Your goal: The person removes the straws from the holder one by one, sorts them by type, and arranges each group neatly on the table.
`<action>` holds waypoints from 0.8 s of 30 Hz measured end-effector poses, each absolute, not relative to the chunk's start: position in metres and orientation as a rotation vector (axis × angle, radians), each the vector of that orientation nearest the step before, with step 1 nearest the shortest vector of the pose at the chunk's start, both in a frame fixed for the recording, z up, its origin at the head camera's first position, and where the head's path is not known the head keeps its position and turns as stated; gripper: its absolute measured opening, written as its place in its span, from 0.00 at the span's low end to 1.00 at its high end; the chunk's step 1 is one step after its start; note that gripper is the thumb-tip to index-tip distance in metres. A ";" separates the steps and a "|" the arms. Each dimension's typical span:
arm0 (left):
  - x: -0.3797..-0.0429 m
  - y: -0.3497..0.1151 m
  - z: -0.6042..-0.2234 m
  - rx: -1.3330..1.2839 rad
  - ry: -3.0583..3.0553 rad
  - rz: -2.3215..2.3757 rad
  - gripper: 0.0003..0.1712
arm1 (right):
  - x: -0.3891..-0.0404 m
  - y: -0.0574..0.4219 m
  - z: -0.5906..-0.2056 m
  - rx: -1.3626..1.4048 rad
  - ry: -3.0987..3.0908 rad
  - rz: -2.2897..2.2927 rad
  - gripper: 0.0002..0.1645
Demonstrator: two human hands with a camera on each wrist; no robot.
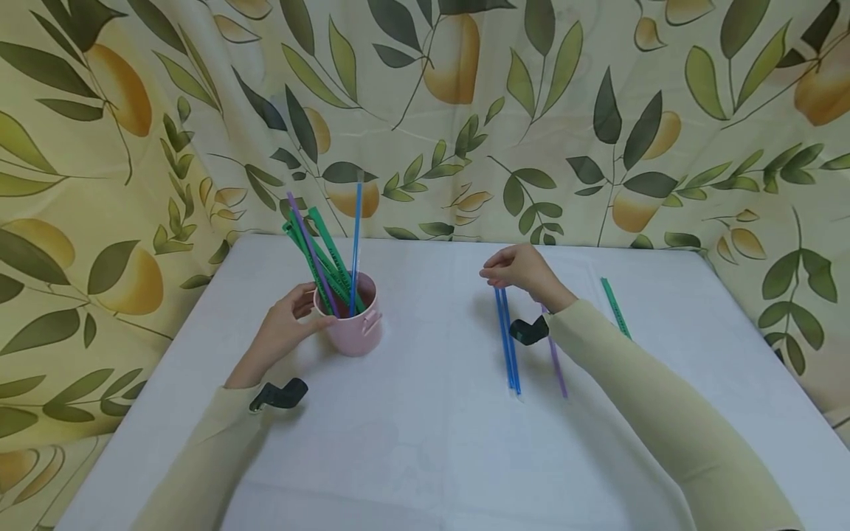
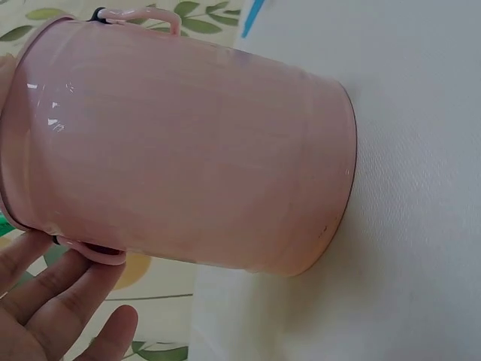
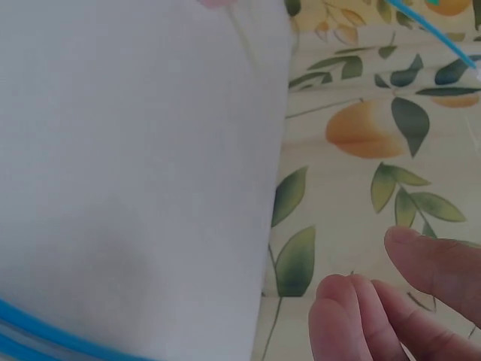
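My left hand [image 1: 283, 328] grips a pink pail [image 1: 355, 335] at its rim, the thumb on the near side and the other fingers around the far left side. In the left wrist view, fingertips touch the pail's small side handle [image 2: 101, 254]. Several green straws [image 1: 332, 258], a purple straw [image 1: 312, 251] and a blue straw [image 1: 356, 236] stand leaning in the pail. My right hand [image 1: 524, 271] hovers over the far ends of two blue straws [image 1: 508, 346] on the table. The right wrist view shows its thumb apart from the bunched fingers, nothing between them.
A purple straw [image 1: 556, 365] lies to the right of the blue ones, partly under the right wrist. Farther right is a green straw [image 1: 614, 304], its near end hidden by the sleeve. A fruit-patterned cloth [image 1: 425, 199] hangs behind the white table [image 1: 412, 442].
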State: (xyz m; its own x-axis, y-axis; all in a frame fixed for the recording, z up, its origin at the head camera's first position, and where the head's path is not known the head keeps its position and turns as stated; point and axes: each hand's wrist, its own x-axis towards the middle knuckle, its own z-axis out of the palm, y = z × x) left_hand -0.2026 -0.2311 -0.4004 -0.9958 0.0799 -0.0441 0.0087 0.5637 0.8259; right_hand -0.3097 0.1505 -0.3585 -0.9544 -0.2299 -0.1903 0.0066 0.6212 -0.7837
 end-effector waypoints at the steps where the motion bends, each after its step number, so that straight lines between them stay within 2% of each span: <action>1: -0.203 -0.232 -0.400 0.083 2.714 1.414 0.41 | -0.310 0.150 -0.358 -0.184 2.570 -1.251 0.19; 24: -0.206 -0.238 -0.386 0.332 2.891 1.051 0.46 | -0.307 0.119 -0.340 -0.263 2.531 -1.388 0.17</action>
State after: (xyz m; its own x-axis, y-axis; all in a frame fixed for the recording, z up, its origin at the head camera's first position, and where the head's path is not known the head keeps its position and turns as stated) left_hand -0.2056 -0.2379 -0.3864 -0.9758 0.2167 0.0280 0.1840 0.7462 0.6397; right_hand -0.3068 0.1192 -0.3399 -0.9545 -0.2711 -0.1245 -0.0408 0.5321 -0.8457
